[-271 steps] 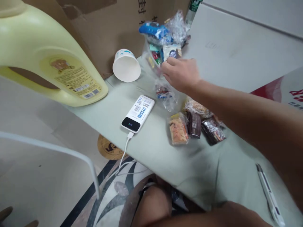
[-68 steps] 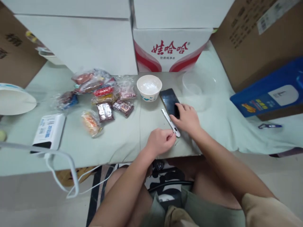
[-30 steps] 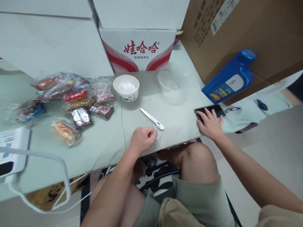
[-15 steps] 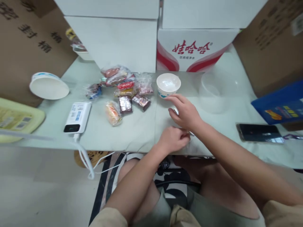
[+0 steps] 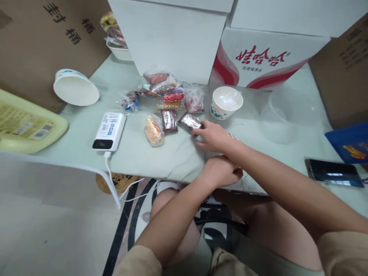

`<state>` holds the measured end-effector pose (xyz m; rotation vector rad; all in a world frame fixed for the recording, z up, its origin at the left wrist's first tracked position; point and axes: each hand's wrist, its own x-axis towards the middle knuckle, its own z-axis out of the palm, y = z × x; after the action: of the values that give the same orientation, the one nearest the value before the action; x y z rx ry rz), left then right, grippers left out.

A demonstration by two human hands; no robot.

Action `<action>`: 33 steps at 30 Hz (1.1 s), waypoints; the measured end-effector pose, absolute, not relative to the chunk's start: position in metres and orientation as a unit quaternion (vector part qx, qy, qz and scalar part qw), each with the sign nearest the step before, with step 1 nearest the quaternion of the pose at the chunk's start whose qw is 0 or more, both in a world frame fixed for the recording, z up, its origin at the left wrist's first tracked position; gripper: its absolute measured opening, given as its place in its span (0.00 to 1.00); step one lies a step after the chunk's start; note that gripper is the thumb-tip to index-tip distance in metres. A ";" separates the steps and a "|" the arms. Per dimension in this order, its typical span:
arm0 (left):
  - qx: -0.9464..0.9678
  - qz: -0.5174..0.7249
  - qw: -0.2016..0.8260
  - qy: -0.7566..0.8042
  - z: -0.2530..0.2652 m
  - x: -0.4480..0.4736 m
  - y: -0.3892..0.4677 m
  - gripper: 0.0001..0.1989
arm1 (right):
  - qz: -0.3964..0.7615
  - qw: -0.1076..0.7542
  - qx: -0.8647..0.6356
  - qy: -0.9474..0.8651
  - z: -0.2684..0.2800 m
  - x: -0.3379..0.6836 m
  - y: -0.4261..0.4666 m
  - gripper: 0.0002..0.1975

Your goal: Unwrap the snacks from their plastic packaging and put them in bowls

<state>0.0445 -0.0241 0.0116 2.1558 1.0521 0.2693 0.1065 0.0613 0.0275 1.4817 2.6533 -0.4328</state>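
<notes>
My right hand point(image 5: 213, 137) reaches over the cloth, fingers apart, its fingertips at the right end of a dark brown wrapped snack bar point(image 5: 189, 121). A second brown wrapped bar point(image 5: 169, 120) lies just left of it. Below my right forearm, my left hand point(image 5: 222, 171) is curled closed near the table's front edge; what its fingers hold, if anything, is hidden. A white paper bowl point(image 5: 216, 109) with a blue pattern stands upright beyond my right hand. Left of the bars lies a wrapped pale bread roll point(image 5: 154, 131), with several other wrapped snacks point(image 5: 169, 96) heaped behind.
A power bank point(image 5: 109, 128) with a white cable and a tilted paper bowl point(image 5: 76, 90) are at left. A clear plastic tub point(image 5: 277, 119) and a phone point(image 5: 333, 172) lie rightward. White cartons point(image 5: 178, 42) wall off the back; a yellow-green jug point(image 5: 28, 122) sits far left.
My right hand has moved left, from beside the upright paper bowl to the brown snack bar. My left hand stays low and curled. The whole view has shifted and tilted.
</notes>
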 end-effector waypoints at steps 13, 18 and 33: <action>0.771 0.223 0.433 0.410 0.014 0.038 -0.031 0.19 | -0.116 -0.573 0.645 0.493 -0.022 0.242 -0.037 0.08; 0.774 0.235 0.391 0.439 0.005 0.050 -0.016 0.20 | -0.082 -0.388 0.677 0.621 -0.025 0.259 -0.033 0.11; 0.782 0.257 0.116 0.556 0.015 0.068 0.095 0.17 | 0.045 -0.289 0.800 0.523 -0.008 0.311 0.033 0.23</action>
<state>0.0681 0.0947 0.0153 2.2897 1.6279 0.7523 0.3110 0.0333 -0.0081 3.1161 2.0375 0.1750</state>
